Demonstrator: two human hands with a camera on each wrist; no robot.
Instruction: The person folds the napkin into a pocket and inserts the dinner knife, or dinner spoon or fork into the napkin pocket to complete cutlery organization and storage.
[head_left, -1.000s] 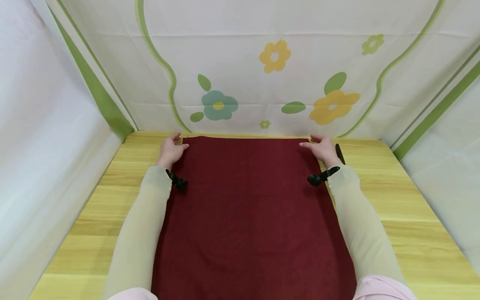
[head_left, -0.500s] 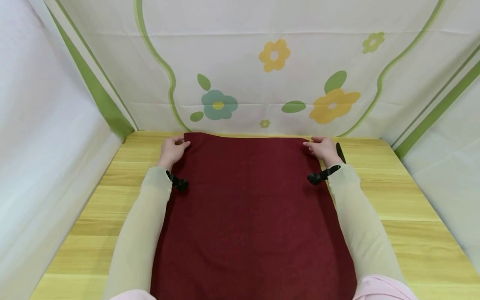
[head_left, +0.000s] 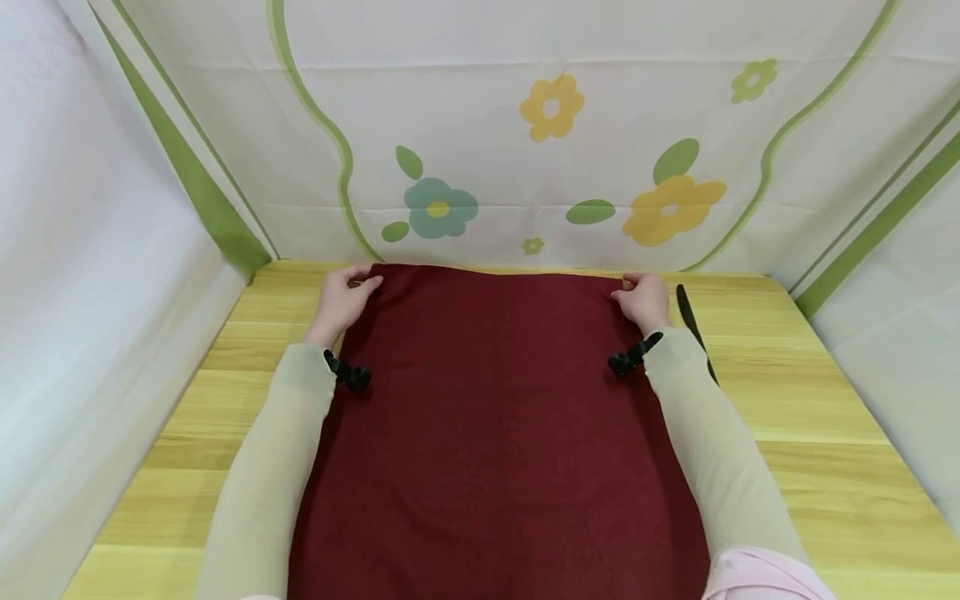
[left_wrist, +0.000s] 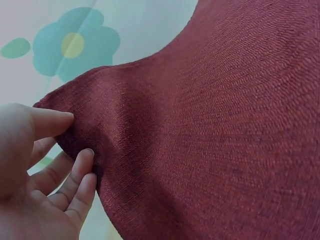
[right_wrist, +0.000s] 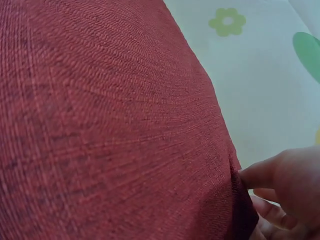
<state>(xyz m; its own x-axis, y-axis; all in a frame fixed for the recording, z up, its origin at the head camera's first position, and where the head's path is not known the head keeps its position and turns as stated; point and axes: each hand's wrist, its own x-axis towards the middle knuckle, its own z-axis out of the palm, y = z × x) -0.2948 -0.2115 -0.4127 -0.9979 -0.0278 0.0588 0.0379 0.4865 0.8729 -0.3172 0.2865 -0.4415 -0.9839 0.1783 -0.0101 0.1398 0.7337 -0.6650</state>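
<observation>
A dark red cloth (head_left: pixel 495 417) lies spread over the wooden table, running from the back edge toward the person. At its far left corner the left hand (head_left: pixel 345 298) pinches the fabric between thumb and fingers; in the left wrist view the thumb lies on top of the cloth (left_wrist: pixel 210 125) and the corner is lifted. The right hand (head_left: pixel 647 300) pinches the far right corner in the same way. In the right wrist view, the fabric by the right hand (right_wrist: pixel 290 192) folds into a dark crease, and some fingertips are hidden behind it.
Bare wooden table (head_left: pixel 810 400) shows on both sides of the cloth. A thin black object (head_left: pixel 692 321) lies right of the right hand, partly behind the sleeve. A white flowered curtain (head_left: pixel 480 125) stands at the back, with white side walls left and right.
Both hands have gone from lying beside the far corners to pinching them. The cloth's far left corner has risen slightly. The right forearm has shifted a little left, uncovering more of the black object.
</observation>
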